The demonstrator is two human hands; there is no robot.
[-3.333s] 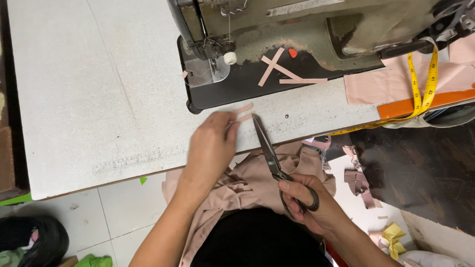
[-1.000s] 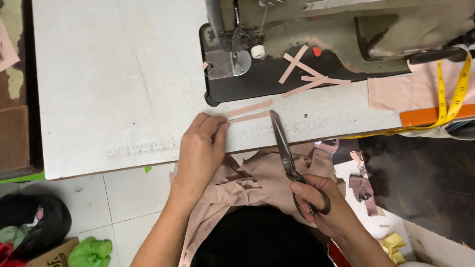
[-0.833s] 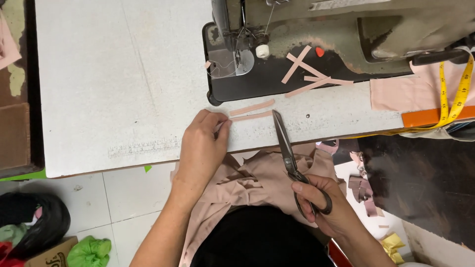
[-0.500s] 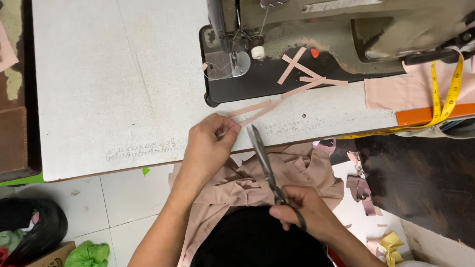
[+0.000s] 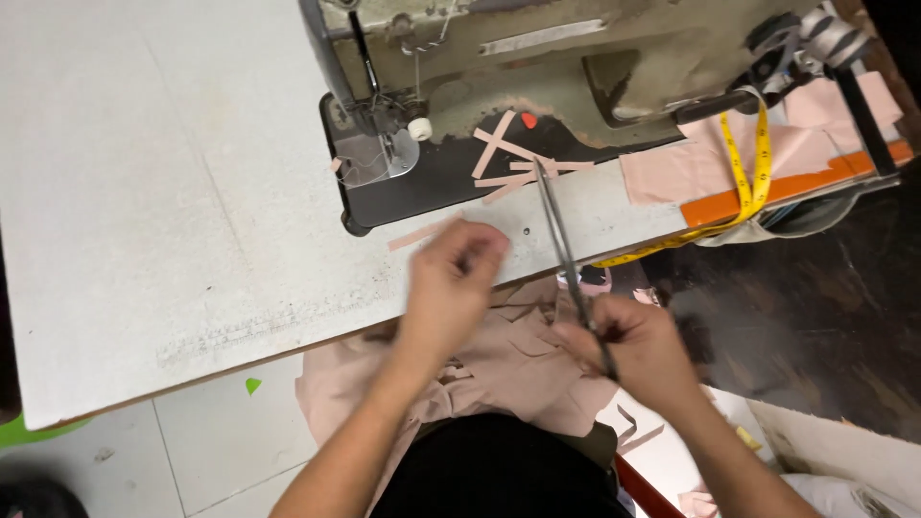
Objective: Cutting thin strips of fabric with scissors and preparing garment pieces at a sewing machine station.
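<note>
Head view: my left hand (image 5: 451, 288) pinches a thin pink fabric strip (image 5: 422, 233) at the table (image 5: 144, 192) edge; light, limp, best held by its end. My right hand (image 5: 638, 345) grips long scissors (image 5: 561, 240), blades together

Bare tabletop (image 5: 144, 173) leftward; sewing machine (image 5: 537, 58) close ahead; scissors (image 5: 561, 240) rightward

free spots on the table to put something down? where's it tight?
Bare: the wide stretch of table left of the sewing machine, out to its left and near edges. Crowded: between the machine base and near edge, where the left hand, strips, scissors in the right hand, and tape measure sit.
</note>
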